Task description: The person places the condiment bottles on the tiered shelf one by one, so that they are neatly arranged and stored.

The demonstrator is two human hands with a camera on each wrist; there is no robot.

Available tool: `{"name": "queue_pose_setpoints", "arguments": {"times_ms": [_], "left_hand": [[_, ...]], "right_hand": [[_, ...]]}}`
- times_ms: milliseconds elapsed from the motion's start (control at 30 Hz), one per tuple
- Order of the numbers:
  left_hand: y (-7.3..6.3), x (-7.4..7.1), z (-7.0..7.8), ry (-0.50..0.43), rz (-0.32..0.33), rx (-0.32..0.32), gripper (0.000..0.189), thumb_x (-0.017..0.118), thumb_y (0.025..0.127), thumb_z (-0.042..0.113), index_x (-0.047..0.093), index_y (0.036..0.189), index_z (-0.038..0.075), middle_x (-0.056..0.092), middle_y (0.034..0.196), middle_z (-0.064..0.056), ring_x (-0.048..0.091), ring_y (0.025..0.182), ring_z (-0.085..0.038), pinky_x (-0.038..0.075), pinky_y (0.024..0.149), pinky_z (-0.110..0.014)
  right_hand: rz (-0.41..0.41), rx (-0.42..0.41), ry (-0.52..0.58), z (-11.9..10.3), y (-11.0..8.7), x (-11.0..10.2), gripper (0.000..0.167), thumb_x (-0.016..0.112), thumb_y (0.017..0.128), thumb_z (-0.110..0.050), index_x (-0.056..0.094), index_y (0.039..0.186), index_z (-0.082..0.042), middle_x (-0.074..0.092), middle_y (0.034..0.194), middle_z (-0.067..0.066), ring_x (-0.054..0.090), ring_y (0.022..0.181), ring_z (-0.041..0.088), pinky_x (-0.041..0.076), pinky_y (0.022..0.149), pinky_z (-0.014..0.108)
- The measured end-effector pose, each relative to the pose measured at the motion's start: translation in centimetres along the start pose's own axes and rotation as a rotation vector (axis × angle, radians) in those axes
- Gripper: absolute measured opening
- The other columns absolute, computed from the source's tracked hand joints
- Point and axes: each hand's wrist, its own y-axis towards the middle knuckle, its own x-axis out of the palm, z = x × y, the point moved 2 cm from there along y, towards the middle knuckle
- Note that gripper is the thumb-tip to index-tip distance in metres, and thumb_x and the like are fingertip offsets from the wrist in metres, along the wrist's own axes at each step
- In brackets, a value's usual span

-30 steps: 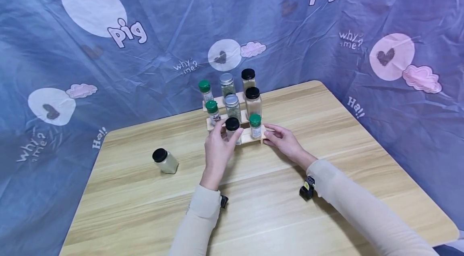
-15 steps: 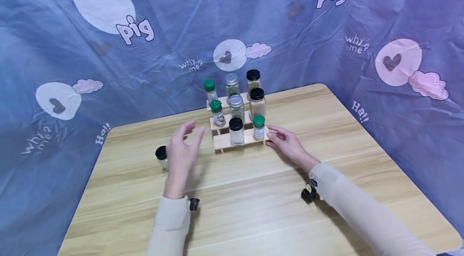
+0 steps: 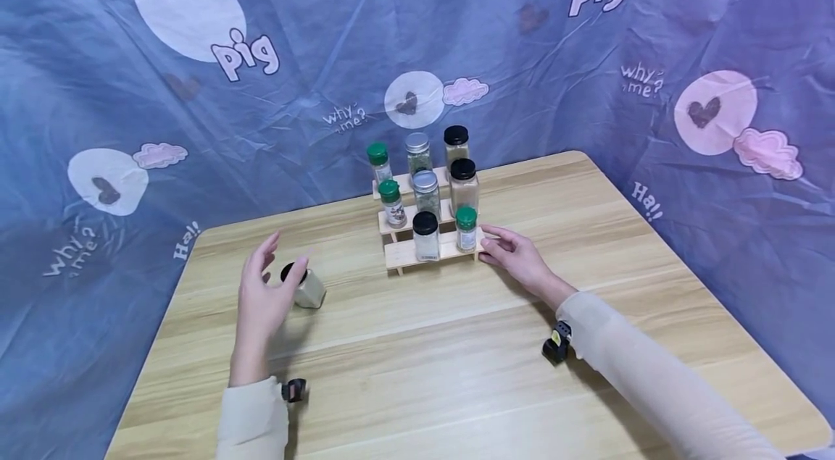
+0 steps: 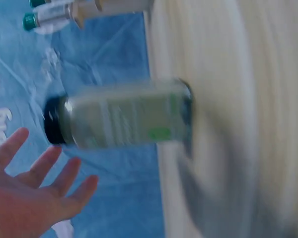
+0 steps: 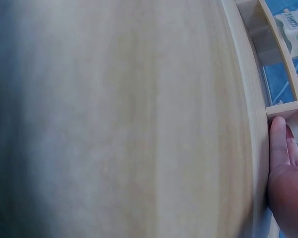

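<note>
My left hand point(image 3: 259, 297) is just left of a lone spice jar point(image 3: 310, 291) with a black lid, its thumb and fingers spread around the lid. In the left wrist view the pale-filled jar point(image 4: 121, 119) stands upright on the table, and the fingers point(image 4: 67, 176) are apart from its body. My right hand point(image 3: 522, 266) holds the right end of a wooden tiered spice rack point(image 3: 401, 255) at its lowest step. The right wrist view has its fingers point(image 5: 279, 144) against the rack's end support. On that step stand a black-lidded jar point(image 3: 426, 241) and a green-capped jar point(image 3: 466, 231).
Higher on the rack are green-capped jars point(image 3: 393, 208), silver-lidded jars point(image 3: 427, 195) and black-lidded jars point(image 3: 464, 192). The wood-grain table point(image 3: 417, 373) meets a blue printed cloth point(image 3: 313, 47) at its back and sides.
My left hand has let go of the black-lidded jar on the lowest step and moved left to the lone jar. My right hand has stayed at the rack's end.
</note>
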Motion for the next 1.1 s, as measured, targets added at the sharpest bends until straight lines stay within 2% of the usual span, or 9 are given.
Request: {"name": "queue_pose_setpoints", "arguments": {"times_ms": [133, 267, 467, 667, 733, 800, 900, 967, 1100], "left_hand": [[-0.5, -0.8, -1.8, -0.046, -0.112, -0.088, 0.079, 0.072, 0.098, 0.048, 0.03, 0.165, 0.038, 0.035, 0.169, -0.014, 0.038, 0.152, -0.044, 0.038, 0.126, -0.066], [-0.9, -0.8, -3.2, -0.049, -0.191, -0.128, 0.086, 0.07, 0.1, 0.049, 0.019, 0.168, 0.037, 0.028, 0.172, -0.018, 0.036, 0.153, -0.051, 0.039, 0.127, -0.064], [-1.1, -0.1, -4.5, -0.033, -0.202, -0.127, 0.083, 0.068, 0.102, 0.046, 0.021, 0.169, 0.03, 0.039, 0.164, -0.023, 0.048, 0.145, -0.05, 0.045, 0.124, -0.059], [-1.1, 0.1, -4.3, -0.042, -0.214, -0.082, 0.074, 0.069, 0.103, 0.038, 0.033, 0.165, 0.021, 0.049, 0.155, -0.02, 0.053, 0.143, -0.045, 0.046, 0.124, -0.053], [-1.1, 0.2, -4.1, -0.036, -0.215, -0.072, 0.068, 0.069, 0.103, 0.037, 0.041, 0.162, 0.018, 0.054, 0.152, -0.017, 0.058, 0.138, -0.036, 0.053, 0.119, -0.036], [-1.1, 0.3, -4.1, -0.025, -0.203, -0.054, 0.059, 0.069, 0.103, 0.035, 0.05, 0.155, 0.014, 0.058, 0.149, -0.014, 0.064, 0.129, -0.019, 0.056, 0.109, -0.018], [-1.2, 0.4, -4.0, -0.04, -0.175, -0.017, 0.046, 0.07, 0.103, 0.029, 0.061, 0.144, 0.011, 0.066, 0.142, -0.012, 0.062, 0.113, 0.006, 0.05, 0.095, 0.001], [-1.1, 0.6, -4.0, -0.049, -0.157, 0.009, 0.042, 0.071, 0.102, 0.025, 0.063, 0.141, 0.009, 0.069, 0.136, -0.013, 0.06, 0.106, 0.014, 0.05, 0.093, 0.002], [-1.1, 1.0, -3.8, -0.029, -0.138, 0.022, 0.041, 0.072, 0.102, 0.025, 0.064, 0.139, 0.008, 0.071, 0.13, -0.015, 0.061, 0.101, 0.015, 0.05, 0.091, 0.002]], "right_hand": [[-0.013, -0.003, -0.007, 0.1, 0.1, 0.0, 0.055, 0.058, 0.109, -0.014, 0.039, 0.159, 0.0, 0.052, 0.148, 0.037, 0.072, 0.111, 0.013, 0.061, 0.105, 0.027], [-0.007, 0.002, -0.017, 0.2, 0.2, -0.1, 0.055, 0.058, 0.109, -0.014, 0.04, 0.159, -0.001, 0.052, 0.148, 0.036, 0.072, 0.111, 0.013, 0.061, 0.105, 0.026], [-0.01, 0.008, -0.019, 0.1, 0.2, -0.1, 0.056, 0.059, 0.108, -0.014, 0.041, 0.159, -0.002, 0.053, 0.147, 0.036, 0.072, 0.113, 0.015, 0.061, 0.105, 0.027], [-0.001, 0.012, -0.008, 0.1, 0.1, -0.1, 0.055, 0.058, 0.109, -0.014, 0.041, 0.159, -0.002, 0.053, 0.147, 0.036, 0.071, 0.111, 0.013, 0.061, 0.105, 0.027], [0.001, 0.014, -0.007, 0.1, 0.1, -0.1, 0.055, 0.058, 0.109, -0.014, 0.041, 0.159, -0.002, 0.053, 0.147, 0.036, 0.072, 0.111, 0.013, 0.061, 0.105, 0.026], [0.001, 0.016, -0.01, 0.1, 0.1, -0.1, 0.055, 0.058, 0.109, -0.014, 0.041, 0.159, -0.003, 0.053, 0.147, 0.035, 0.072, 0.112, 0.014, 0.061, 0.105, 0.026], [0.0, 0.017, -0.014, 0.1, 0.2, -0.1, 0.055, 0.058, 0.109, -0.014, 0.041, 0.159, -0.003, 0.053, 0.147, 0.035, 0.072, 0.113, 0.015, 0.061, 0.105, 0.026], [0.0, 0.018, -0.011, 0.1, 0.2, -0.1, 0.055, 0.058, 0.109, -0.014, 0.041, 0.159, -0.003, 0.053, 0.147, 0.035, 0.072, 0.113, 0.015, 0.061, 0.106, 0.027], [-0.004, 0.016, -0.005, 0.2, 0.2, -0.1, 0.055, 0.058, 0.109, -0.015, 0.041, 0.159, -0.002, 0.052, 0.148, 0.036, 0.071, 0.112, 0.013, 0.061, 0.106, 0.027]]}}
